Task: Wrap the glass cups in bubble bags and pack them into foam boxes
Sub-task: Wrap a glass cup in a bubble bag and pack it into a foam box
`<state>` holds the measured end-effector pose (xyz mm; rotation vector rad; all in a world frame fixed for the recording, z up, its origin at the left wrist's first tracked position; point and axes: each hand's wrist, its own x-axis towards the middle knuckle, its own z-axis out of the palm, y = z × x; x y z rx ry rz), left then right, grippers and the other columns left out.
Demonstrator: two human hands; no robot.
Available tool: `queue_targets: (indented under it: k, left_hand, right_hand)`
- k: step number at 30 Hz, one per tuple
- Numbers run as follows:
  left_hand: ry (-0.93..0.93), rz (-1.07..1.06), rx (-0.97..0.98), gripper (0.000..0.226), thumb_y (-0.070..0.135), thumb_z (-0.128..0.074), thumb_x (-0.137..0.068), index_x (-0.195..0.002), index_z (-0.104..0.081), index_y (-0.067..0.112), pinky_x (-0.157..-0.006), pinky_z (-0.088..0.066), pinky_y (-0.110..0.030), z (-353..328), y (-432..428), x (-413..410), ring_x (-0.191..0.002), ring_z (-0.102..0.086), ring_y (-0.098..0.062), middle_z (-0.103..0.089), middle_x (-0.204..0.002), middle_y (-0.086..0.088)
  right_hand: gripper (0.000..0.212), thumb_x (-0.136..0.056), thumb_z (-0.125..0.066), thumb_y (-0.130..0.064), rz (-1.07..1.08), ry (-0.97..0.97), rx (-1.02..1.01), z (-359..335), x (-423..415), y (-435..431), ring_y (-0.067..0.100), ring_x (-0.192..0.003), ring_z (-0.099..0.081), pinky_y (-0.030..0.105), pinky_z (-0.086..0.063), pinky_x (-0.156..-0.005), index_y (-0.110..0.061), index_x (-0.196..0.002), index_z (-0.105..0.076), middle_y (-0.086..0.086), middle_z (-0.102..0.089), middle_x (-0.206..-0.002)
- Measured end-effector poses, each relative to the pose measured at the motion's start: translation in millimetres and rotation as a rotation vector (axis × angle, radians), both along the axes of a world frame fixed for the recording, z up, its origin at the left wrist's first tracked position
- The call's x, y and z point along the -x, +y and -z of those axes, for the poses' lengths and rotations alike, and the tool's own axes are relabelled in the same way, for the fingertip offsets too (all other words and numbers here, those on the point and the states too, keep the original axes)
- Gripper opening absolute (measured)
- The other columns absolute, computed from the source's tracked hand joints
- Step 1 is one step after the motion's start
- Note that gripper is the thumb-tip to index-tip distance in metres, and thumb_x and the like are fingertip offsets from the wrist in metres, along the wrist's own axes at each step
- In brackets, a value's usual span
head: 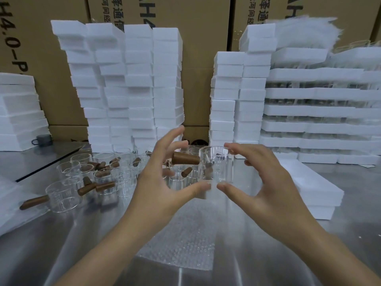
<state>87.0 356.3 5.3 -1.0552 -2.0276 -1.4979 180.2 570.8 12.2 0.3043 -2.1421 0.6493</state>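
Pinching glass cup [215, 168] in right hand [268, 182]: thumb under base, fingertips on rim. Held upright in the air above bubble bag [181, 244] lying flat on steel table [61, 244], wooden handle [185, 158] pointing toward left hand [156, 182]. Left thumb touching cup base, fingers spread and curved near handle; cannot tell whether grasping. Left of that, cluster of spare glass cups [64, 197]. Foam boxes [140, 83] stacked at back.
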Motion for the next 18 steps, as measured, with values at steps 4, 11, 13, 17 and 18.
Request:
queue_targets:
  k: [4, 11, 13, 17, 18]
  left_hand:
    - [0.187, -0.052, 0.162, 0.077, 0.059, -0.082, -0.077, -0.146, -0.049, 0.063, -0.108, -0.041, -0.026, 1, -2, 0, -0.136, -0.051, 0.001, -0.053, -0.138, 0.041]
    - [-0.117, 0.161, 0.05, 0.069, 0.048, -0.097, -0.069, -0.129, -0.065, 0.054, -0.109, -0.048, -0.044, -4, -3, 6, -0.126, -0.063, 0.005, -0.07, -0.131, 0.028]
    - [-0.096, 0.124, 0.061, 0.073, 0.056, -0.093, -0.069, -0.133, -0.06, 0.06, -0.104, -0.048, -0.039, -2, -2, 7, -0.126, -0.06, 0.01, -0.068, -0.132, 0.033]
    - [-0.011, 0.042, 0.125, 0.081, 0.063, -0.089, -0.071, -0.141, -0.049, 0.068, -0.094, -0.042, -0.027, 1, 0, 3, -0.125, -0.053, 0.017, -0.061, -0.132, 0.041]
    - [-0.03, 0.058, 0.126, 0.079, 0.063, -0.089, -0.07, -0.139, -0.05, 0.067, -0.094, -0.044, -0.03, 1, 1, 3, -0.123, -0.055, 0.017, -0.062, -0.131, 0.041]
  right_hand:
    - [0.072, -0.088, -0.084, -0.029, 0.03, 0.014, -0.106, 1, -1, -3, 0.006, -0.134, -0.048, 0.021, -0.038, -0.111, -0.034, -0.151, -0.051, -0.02, -0.051, -0.137]
    - [0.062, -0.085, -0.081, -0.043, -0.076, -0.068, 0.097, 0, -3, -4, 0.002, -0.139, -0.048, 0.023, -0.04, -0.112, -0.044, -0.142, -0.055, -0.029, -0.056, -0.141]
    - [0.056, -0.084, -0.08, -0.047, -0.068, -0.066, 0.106, 0, -4, -6, -0.003, -0.136, -0.048, 0.01, -0.037, -0.108, -0.048, -0.136, -0.058, -0.033, -0.057, -0.138]
    - [0.056, -0.084, -0.076, -0.059, -0.029, -0.077, 0.062, 1, -3, -11, 0.0, -0.133, -0.052, 0.009, -0.04, -0.102, -0.048, -0.135, -0.055, -0.03, -0.059, -0.133]
    - [0.058, -0.084, -0.074, -0.061, -0.025, -0.087, 0.057, 2, -3, -12, 0.0, -0.133, -0.052, 0.013, -0.042, -0.1, -0.049, -0.137, -0.054, -0.03, -0.058, -0.134]
